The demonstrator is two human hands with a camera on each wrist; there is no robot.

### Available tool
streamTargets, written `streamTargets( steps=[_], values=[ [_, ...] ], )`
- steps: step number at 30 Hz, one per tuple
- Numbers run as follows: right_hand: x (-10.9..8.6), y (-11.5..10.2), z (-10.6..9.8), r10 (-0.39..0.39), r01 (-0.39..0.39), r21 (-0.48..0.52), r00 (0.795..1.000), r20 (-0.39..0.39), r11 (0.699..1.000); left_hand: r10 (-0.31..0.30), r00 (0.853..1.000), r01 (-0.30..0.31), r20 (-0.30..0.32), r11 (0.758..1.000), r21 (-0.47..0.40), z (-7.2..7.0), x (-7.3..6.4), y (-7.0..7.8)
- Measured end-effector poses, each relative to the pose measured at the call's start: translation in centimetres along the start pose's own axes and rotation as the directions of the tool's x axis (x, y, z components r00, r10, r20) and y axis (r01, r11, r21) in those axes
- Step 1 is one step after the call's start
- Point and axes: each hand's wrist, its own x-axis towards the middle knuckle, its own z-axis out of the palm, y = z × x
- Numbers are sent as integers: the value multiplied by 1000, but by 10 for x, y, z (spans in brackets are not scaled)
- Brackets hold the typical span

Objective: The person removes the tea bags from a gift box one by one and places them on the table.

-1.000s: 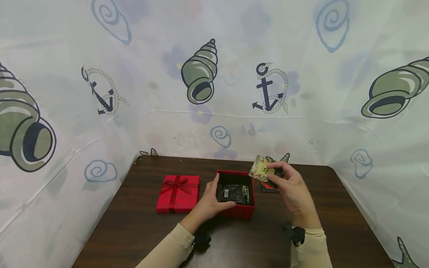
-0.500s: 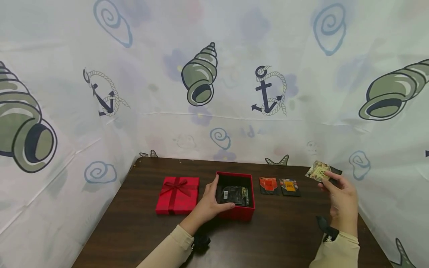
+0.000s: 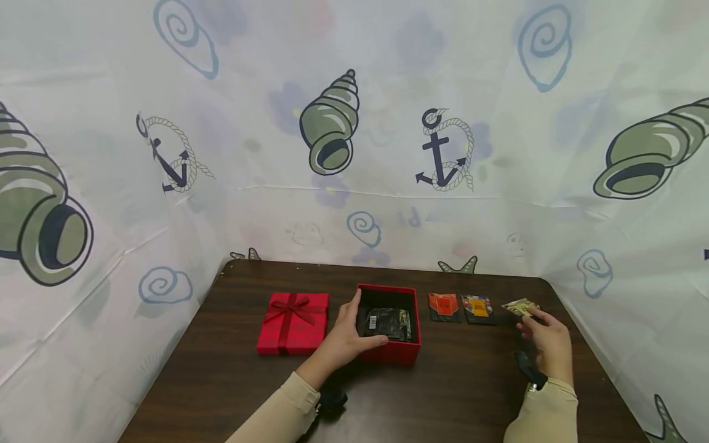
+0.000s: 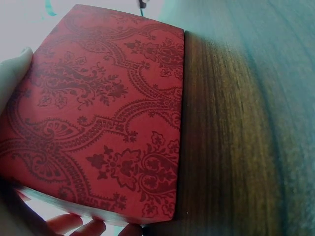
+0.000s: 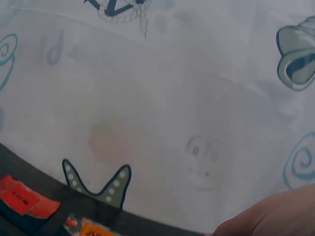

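My left hand [image 3: 344,337] grips the open red gift box [image 3: 394,353], thumb at the near side and fingers along its left side. Close up in the left wrist view, the box's patterned red wall [image 4: 98,113] lies between the thumb and fingertips. Inside the box are several dark sachets [image 3: 384,323], one showing a barcode. At the right of the table, my right hand [image 3: 549,346] pinches a yellowish sachet [image 3: 519,306] by its right edge, low over the wood. Only a bit of that hand [image 5: 275,216] shows in the right wrist view, and its sachet is out of frame there.
An orange-red sachet [image 3: 444,306] and one with an orange-yellow label [image 3: 479,309] lie side by side right of the box. The red lid [image 3: 293,323] with a ribbon bow is on its left. A printed cloth [image 3: 388,234] hangs behind the dark wooden table [image 3: 421,400].
My right hand has carried the yellowish sachet from above the box out to the far right, then lowered it toward the table beside the two laid sachets. The left hand stays on the box.
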Motion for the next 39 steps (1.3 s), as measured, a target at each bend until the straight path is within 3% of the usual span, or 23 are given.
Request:
streamTargets(
  steps=[4,8,13,20,32,39],
  values=[
    [6,13,1,36,-34,-36,997,62,999,6,1000,-6,0,1000,-4,0,0,0],
    [9,21,1,53,-47,-102,997,53,994,11,1000,-11,3,1000,-5,-1,0,0],
    [11,23,1,62,-56,-204,998,25,977,6,1000,-6,5,1000,-3,-1,0,0],
    [13,21,-5,104,-65,-322,989,106,945,-5,1000,5,0,1000,1,-1,-1,2],
    [12,22,-6,75,-53,-164,988,136,985,-12,1000,12,4,1000,7,-1,-1,4],
    [15,22,-1,63,-26,-206,983,174,978,-6,1000,6,4,1000,10,-1,0,3]
  ],
)
